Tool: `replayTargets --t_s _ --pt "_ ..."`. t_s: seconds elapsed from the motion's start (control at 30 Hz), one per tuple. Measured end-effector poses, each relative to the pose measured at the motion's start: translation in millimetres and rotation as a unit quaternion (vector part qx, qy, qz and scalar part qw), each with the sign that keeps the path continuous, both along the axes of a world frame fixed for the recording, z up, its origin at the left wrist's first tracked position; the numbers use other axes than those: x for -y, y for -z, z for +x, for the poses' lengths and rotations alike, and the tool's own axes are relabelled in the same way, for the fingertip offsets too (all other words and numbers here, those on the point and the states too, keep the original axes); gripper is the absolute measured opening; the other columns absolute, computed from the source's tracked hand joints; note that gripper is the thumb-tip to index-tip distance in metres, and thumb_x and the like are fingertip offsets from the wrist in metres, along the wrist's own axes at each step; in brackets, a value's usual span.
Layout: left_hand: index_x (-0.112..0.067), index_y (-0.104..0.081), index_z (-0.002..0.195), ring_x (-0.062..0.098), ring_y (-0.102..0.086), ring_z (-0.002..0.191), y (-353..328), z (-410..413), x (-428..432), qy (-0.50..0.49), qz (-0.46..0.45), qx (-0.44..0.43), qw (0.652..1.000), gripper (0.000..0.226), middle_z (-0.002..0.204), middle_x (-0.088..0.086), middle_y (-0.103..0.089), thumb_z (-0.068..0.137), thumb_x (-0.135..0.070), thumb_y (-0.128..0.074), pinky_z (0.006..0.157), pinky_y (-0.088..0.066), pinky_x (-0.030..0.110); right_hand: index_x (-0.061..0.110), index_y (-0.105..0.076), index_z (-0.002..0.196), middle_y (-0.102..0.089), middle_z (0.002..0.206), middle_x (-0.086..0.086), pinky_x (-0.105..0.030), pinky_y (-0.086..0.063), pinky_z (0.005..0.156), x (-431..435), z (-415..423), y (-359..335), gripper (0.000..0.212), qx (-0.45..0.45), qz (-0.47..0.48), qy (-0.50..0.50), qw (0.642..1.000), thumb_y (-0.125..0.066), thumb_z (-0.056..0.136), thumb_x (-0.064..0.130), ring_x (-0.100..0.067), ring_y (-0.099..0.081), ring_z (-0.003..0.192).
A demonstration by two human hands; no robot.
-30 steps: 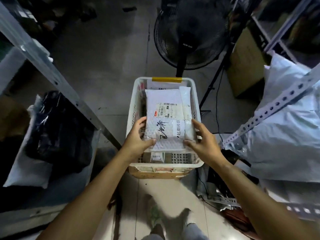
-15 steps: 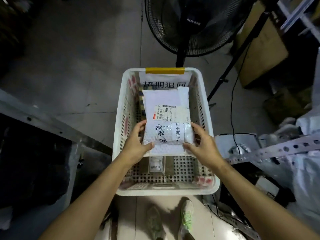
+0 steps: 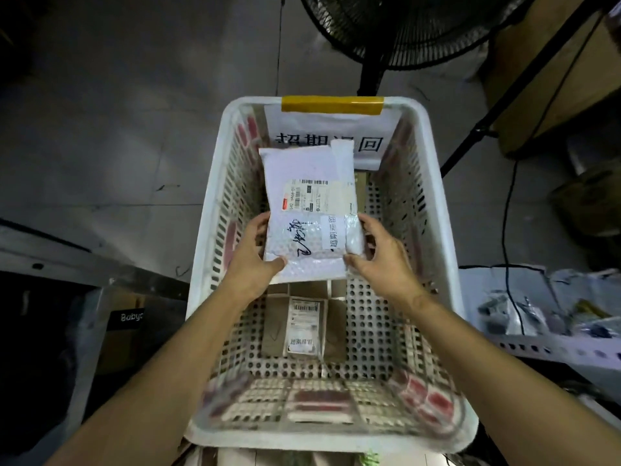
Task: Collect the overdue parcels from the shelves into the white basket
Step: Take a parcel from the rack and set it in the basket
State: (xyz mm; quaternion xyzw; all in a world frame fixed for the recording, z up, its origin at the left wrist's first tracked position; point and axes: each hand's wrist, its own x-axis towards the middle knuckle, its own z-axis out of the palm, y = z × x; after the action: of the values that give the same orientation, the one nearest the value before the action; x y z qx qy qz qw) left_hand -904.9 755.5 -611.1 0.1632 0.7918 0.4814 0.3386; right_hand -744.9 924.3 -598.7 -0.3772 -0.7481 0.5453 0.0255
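A white bubble-mailer parcel (image 3: 311, 196) with a shipping label and black handwriting hangs inside the white basket (image 3: 447, 250), above its floor. My left hand (image 3: 250, 260) grips the parcel's near left edge and my right hand (image 3: 378, 255) grips its near right edge. A brown parcel (image 3: 304, 326) with a white label lies flat on the basket's perforated bottom, just below my hands. A paper sign with printed characters and a strip of yellow tape (image 3: 332, 104) hang on the basket's far wall; the mailer hides part of the sign.
A black floor fan (image 3: 400, 28) stands right behind the basket, its stand and cable running along the right. Cardboard boxes (image 3: 551, 72) sit at the back right. Metal shelf rails with bagged parcels flank both sides: left (image 3: 100, 270), right (image 3: 554, 344).
The view has closed in on the basket, which now fills the frame. The mailer, held in both hands, has gone lower into the basket, and the brown parcel on the bottom shows fully.
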Motion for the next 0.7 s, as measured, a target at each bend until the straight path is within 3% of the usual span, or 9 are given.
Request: replayTargets --t_s 0.17,0.37,0.53,0.63,0.7 --pt "-0.028 -0.037 0.144 0.0 -0.056 0.109 20.4 -30.4 -11.5 -0.018 0.004 -0.018 1.0 0.085 0.128 -0.011 -0.051 0.078 0.011 -0.074 0.077 -0.047 0.007 0.026 -0.036 0.148 -0.052 0.143 0.003 -0.031 -0.052 0.095 -16.1 -38.3 22.5 0.081 -0.014 0.059 -0.019 0.998 -0.076 0.081 0.004 -0.012 -0.057 0.117" --pt "-0.022 -0.037 0.146 0.008 -0.053 0.116 43.7 -54.8 -17.2 -0.027 -0.002 -0.035 0.999 0.084 0.116 -0.02 -0.051 0.078 0.01 -0.075 0.088 -0.045 0.012 0.023 -0.04 0.145 -0.054 0.139 0.004 -0.024 -0.041 0.103 -26.1 -71.2 48.9 0.079 -0.015 0.094 -0.036 0.995 -0.079 0.078 0.006 -0.006 -0.05 0.12" --pt "-0.019 -0.037 0.146 -0.011 -0.054 0.096 51.5 -63.5 -16.4 -0.032 -0.003 -0.039 0.999 0.08 0.11 -0.025 -0.052 0.08 0.012 -0.072 0.07 -0.044 -0.001 0.03 -0.041 0.143 -0.052 0.141 0.007 -0.042 -0.047 0.106 -26.9 -79.1 65.0 0.079 -0.023 0.097 -0.043 0.994 -0.081 0.077 0.013 -0.013 -0.052 0.126" --pt "-0.023 -0.039 0.146 -0.013 -0.055 0.098 55.4 -71.9 -14.8 -0.054 -0.001 -0.044 0.998 0.082 0.112 -0.024 -0.055 0.079 0.009 -0.073 0.074 -0.046 0.001 0.03 -0.041 0.143 -0.053 0.139 0.008 -0.039 -0.049 0.104 -23.9 -86.5 65.8 0.08 -0.036 0.1 -0.044 0.993 -0.082 0.077 0.015 -0.011 -0.054 0.123" --pt "-0.03 -0.037 0.145 -0.006 -0.057 0.105 57.2 -75.3 -14.9 -0.061 -0.004 -0.039 0.997 0.084 0.116 -0.022 -0.057 0.08 0.006 -0.075 0.082 -0.047 0.008 0.029 -0.04 0.144 -0.053 0.139 0.008 -0.038 -0.048 0.105 -21.7 -90.8 66.6 0.081 -0.035 0.094 -0.046 0.994 -0.082 0.077 0.015 -0.011 -0.053 0.124"
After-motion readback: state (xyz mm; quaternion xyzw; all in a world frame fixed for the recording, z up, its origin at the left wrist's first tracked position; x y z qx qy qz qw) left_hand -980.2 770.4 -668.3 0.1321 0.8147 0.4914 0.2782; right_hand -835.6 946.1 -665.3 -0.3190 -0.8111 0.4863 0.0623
